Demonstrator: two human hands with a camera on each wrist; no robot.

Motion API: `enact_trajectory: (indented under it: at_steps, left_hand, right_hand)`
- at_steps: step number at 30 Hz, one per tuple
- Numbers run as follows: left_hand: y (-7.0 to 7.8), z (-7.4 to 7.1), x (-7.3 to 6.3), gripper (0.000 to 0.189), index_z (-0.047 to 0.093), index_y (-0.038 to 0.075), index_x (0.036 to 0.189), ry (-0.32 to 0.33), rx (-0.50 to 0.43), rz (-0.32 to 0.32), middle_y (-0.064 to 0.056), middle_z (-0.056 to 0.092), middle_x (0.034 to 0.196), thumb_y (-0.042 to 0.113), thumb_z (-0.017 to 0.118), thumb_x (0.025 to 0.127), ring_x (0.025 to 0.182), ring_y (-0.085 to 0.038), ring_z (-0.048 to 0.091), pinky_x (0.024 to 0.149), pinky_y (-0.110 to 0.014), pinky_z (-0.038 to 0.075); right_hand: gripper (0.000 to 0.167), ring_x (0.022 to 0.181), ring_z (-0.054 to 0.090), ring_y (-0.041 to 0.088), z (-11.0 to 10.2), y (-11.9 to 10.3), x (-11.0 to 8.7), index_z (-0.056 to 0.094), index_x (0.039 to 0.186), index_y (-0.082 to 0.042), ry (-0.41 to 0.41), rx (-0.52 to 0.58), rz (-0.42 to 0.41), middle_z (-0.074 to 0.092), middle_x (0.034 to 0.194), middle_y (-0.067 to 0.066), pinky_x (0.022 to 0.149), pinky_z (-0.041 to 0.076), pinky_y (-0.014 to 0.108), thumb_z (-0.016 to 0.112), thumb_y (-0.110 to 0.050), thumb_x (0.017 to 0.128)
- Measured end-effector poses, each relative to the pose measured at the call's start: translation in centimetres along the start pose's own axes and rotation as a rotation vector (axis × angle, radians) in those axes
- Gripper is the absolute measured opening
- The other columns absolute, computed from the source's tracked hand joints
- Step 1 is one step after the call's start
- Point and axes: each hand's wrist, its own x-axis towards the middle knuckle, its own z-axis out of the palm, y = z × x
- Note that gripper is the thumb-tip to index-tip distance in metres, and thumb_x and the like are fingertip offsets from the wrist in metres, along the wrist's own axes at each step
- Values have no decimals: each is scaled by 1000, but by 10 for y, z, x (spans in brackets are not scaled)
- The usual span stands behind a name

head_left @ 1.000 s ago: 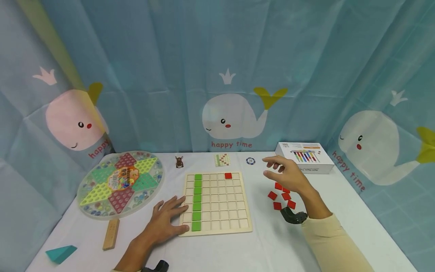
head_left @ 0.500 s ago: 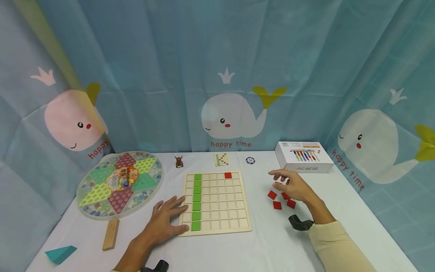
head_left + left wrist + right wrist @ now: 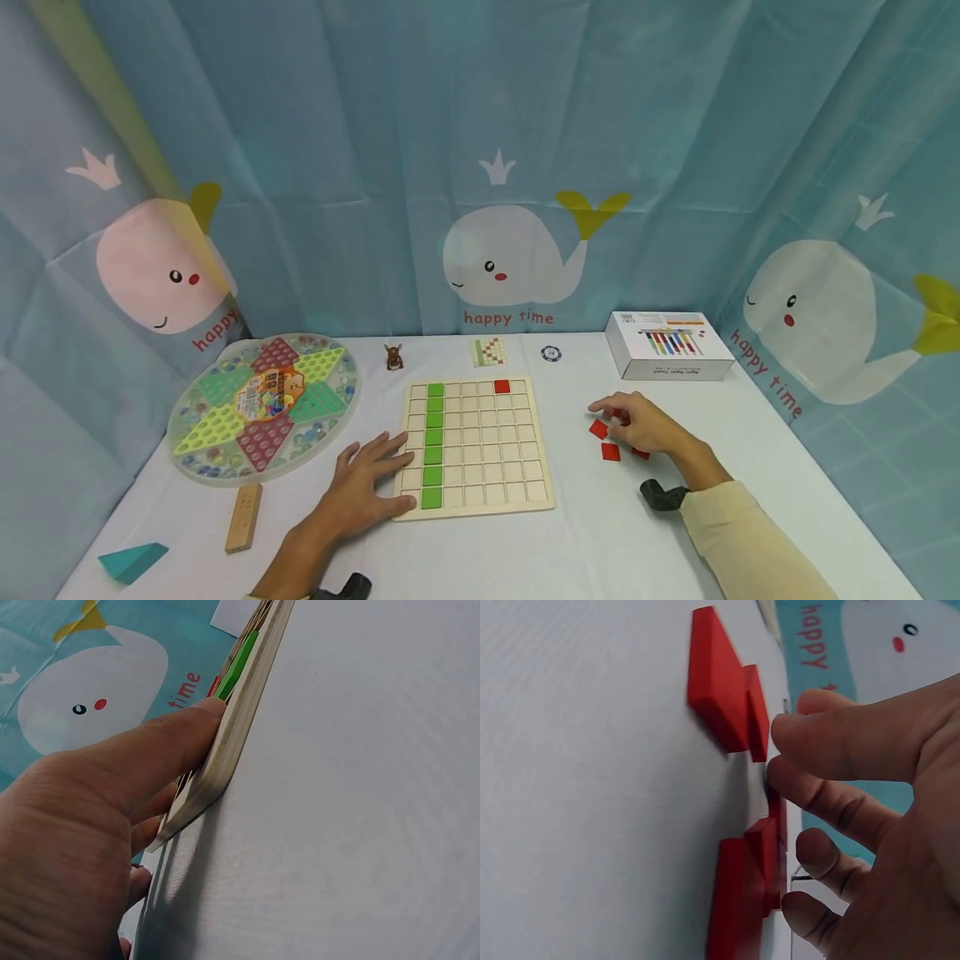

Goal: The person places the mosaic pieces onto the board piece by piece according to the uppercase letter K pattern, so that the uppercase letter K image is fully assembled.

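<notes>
A square wooden grid board (image 3: 482, 454) lies flat mid-table. A column of green tiles (image 3: 432, 456) fills its second column from the left, and one red tile (image 3: 502, 387) sits in the top row. My left hand (image 3: 362, 483) rests on the board's left edge with spread fingers; in the left wrist view its thumb (image 3: 176, 739) lies on the rim beside a green tile. Right of the board, my right hand (image 3: 647, 427) is low over several loose red tiles (image 3: 610, 452). In the right wrist view its fingertips reach close to red tiles (image 3: 716, 679), thumb and fingers apart.
A round Chinese checkers board (image 3: 266, 408) lies left, with a wooden block (image 3: 243, 518) and a teal wedge (image 3: 133, 562) nearer. Along the back stand a brown animal figurine (image 3: 393, 357), a pattern card (image 3: 489, 352), a poker chip (image 3: 551, 353) and a white box (image 3: 669, 346).
My right hand has come down and nearer to me, from beside the white box to the loose red tiles, now covering some. The left hand stays on the board.
</notes>
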Motion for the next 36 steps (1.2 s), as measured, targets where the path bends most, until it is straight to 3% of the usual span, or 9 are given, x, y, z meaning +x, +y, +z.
enact_trajectory:
  at_steps: [6, 11, 16, 24, 30, 36]
  left_hand:
    - [0, 0, 0, 67, 67, 10, 124, -14, 1, -3, -2, 47, 144, 50, 78, 72, 138, -33, 30, 106, -60, 9]
    - [0, 0, 0, 67, 67, 10, 124, -17, 3, -1, -2, 47, 145, 51, 77, 73, 138, -32, 30, 106, -60, 9]
    - [-1, 0, 0, 66, 67, 10, 124, -11, 4, 3, -2, 47, 145, 51, 78, 73, 138, -32, 30, 106, -60, 9]
    - [-2, 0, -1, 65, 68, 10, 122, 12, 1, 21, -3, 48, 143, 50, 78, 72, 137, -33, 32, 105, -60, 10]
    - [-2, 1, 0, 66, 68, 11, 123, 0, 3, 4, -1, 47, 144, 49, 79, 71, 138, -32, 31, 106, -59, 9]
    - [-2, 1, 0, 67, 67, 11, 124, -10, 3, -6, -2, 46, 145, 51, 79, 70, 138, -31, 30, 107, -58, 9]
  right_hand:
    - [35, 88, 46, 22, 2, -3, 3, 71, 114, -11, -13, -62, 62, 60, 98, 0, 70, 45, 34, 66, 6, 83]
    - [31, 94, 47, 22, 3, -5, 4, 74, 107, -17, -10, -139, 64, 60, 100, -4, 77, 45, 39, 67, 3, 84]
    - [24, 93, 46, 20, 4, -6, 6, 71, 106, -16, -19, -162, 92, 57, 96, -6, 77, 46, 37, 71, -5, 85]
    - [25, 89, 50, 21, -4, -8, 0, 67, 112, -9, 33, -126, 113, 59, 95, -3, 82, 48, 42, 69, -6, 88]
    - [26, 90, 51, 22, -16, -18, -5, 68, 115, -9, 77, -76, 156, 59, 94, -2, 75, 49, 38, 67, -6, 89]
    - [26, 88, 53, 22, -28, -35, -12, 69, 113, -6, 162, -65, 78, 62, 95, -3, 75, 48, 38, 68, -5, 87]
